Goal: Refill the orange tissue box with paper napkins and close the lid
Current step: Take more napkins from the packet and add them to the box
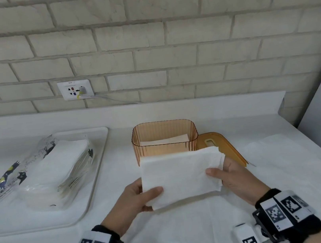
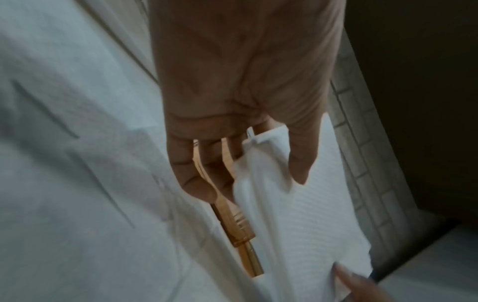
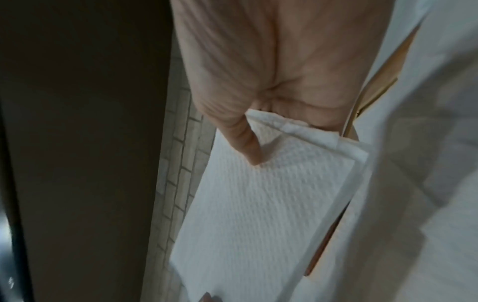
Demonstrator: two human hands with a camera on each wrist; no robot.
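Observation:
A folded stack of white paper napkins (image 1: 181, 175) hangs in the air just in front of the orange tissue box (image 1: 164, 139). My left hand (image 1: 139, 196) pinches its left end, thumb on top. At the right end my right hand (image 1: 226, 176) pinches it the same way. The box stands open with a few napkins lying at its bottom. Its orange lid (image 1: 220, 145) lies flat on the counter to the right of the box, partly hidden by the stack. The wrist views show the napkins (image 2: 292, 214) (image 3: 258, 204) between thumb and fingers.
A white tray (image 1: 99, 163) at the left holds an opened plastic pack of napkins (image 1: 54, 170). A brick wall with a socket (image 1: 75, 90) runs behind the white counter. A white sheet (image 1: 287, 165) covers the counter near me and to the right.

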